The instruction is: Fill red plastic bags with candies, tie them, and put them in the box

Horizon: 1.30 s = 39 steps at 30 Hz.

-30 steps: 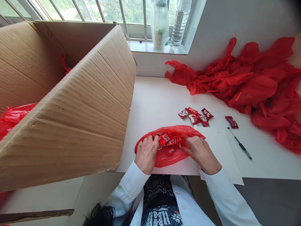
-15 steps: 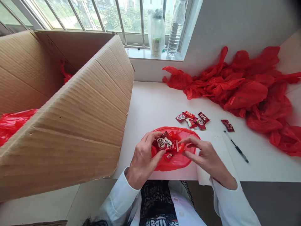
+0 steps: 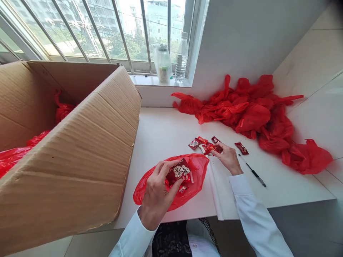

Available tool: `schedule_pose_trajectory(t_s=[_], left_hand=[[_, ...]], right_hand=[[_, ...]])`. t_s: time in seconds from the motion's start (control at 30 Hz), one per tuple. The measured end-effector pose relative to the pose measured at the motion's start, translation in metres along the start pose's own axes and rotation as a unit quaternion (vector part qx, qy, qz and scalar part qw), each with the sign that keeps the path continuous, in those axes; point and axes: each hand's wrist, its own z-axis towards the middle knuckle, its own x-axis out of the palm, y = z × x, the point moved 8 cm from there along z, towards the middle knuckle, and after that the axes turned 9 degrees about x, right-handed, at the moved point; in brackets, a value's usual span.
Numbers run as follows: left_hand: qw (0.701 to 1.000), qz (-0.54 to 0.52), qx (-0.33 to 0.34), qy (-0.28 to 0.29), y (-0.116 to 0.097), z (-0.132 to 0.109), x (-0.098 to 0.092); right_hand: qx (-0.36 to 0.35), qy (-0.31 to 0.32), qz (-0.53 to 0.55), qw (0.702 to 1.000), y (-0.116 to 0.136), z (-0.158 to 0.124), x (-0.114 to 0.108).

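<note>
My left hand (image 3: 158, 185) is closed with thumb and fingers around a dark red snack packet (image 3: 180, 171) with white lettering. It holds this over an opened red plastic bag (image 3: 199, 175) on the table, where smaller red packets (image 3: 183, 188) show beneath. Further right, my right hand (image 3: 226, 159) reaches to a small group of wrapped packets (image 3: 194, 144) beyond the bag. Its thumb and fingertips pinch a small red packet (image 3: 209, 147) there; the fingers partly cover the packets behind.
A large open cardboard box (image 3: 80, 157) with red bags inside stands at left. Crumpled red bags (image 3: 252, 114) are heaped along the wall. White paper (image 3: 225, 189), a black pen (image 3: 254, 171) and a lone packet (image 3: 241, 148) lie at right. A water bottle (image 3: 182, 59) stands on the sill.
My right hand has moved from above the red bag out to the packet group. My left hand still grips the dark red packet. The view has shifted, tilting up and rightward.
</note>
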Motion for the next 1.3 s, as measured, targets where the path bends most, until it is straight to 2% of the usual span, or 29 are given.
schedule_pose_trajectory(t_s=[0.17,0.33,0.4,0.47,0.57,0.6,0.67,0.77,0.8,0.87,0.97,1.03,1.13,1.3], left_hand=[[1.0,0.001,-0.005,-0.023,0.003,0.003,-0.005],[0.998,-0.005,-0.032,-0.055,0.012,0.001,-0.008],[0.997,-0.005,-0.041,-0.063,0.013,-0.001,-0.009],[0.997,-0.003,-0.043,-0.06,0.014,-0.004,-0.009],[0.999,-0.001,-0.026,-0.041,0.012,-0.007,-0.005],[0.999,0.0,-0.016,-0.031,0.01,-0.008,-0.002],[1.0,-0.004,0.01,-0.012,0.008,-0.009,0.003],[0.999,-0.011,0.043,-0.001,0.005,-0.01,0.007],[0.999,-0.013,0.05,-0.003,0.005,-0.01,0.006],[0.999,-0.018,0.046,-0.008,0.008,-0.011,0.002],[0.998,-0.059,0.004,0.003,0.019,-0.015,-0.004],[0.994,-0.1,-0.038,0.018,0.029,-0.02,-0.007],[0.983,-0.157,-0.085,0.04,0.038,-0.026,-0.006],[0.958,-0.255,-0.115,0.059,0.034,-0.026,0.008]], right_hand=[[-0.035,0.007,-0.013,0.999,0.032,0.004,0.017],[-0.104,0.059,-0.025,0.992,0.065,-0.001,0.046],[-0.118,0.074,-0.02,0.99,0.073,-0.005,0.051],[-0.122,0.069,-0.005,0.99,0.081,-0.009,0.042],[-0.121,0.04,0.032,0.991,0.1,-0.028,0.009],[-0.13,0.049,0.056,0.989,0.11,-0.039,-0.001],[-0.165,0.112,0.113,0.973,0.134,-0.066,-0.012],[-0.217,0.247,0.158,0.931,0.162,-0.106,-0.004],[-0.22,0.273,0.16,0.923,0.166,-0.114,0.001],[-0.213,0.28,0.165,0.921,0.166,-0.121,0.009],[-0.213,0.224,0.174,0.935,0.163,-0.121,0.007],[-0.219,0.212,0.193,0.933,0.162,-0.122,0.003],[-0.216,0.25,0.235,0.914,0.161,-0.125,0.001],[-0.166,0.331,0.299,0.879,0.157,-0.125,0.001]])
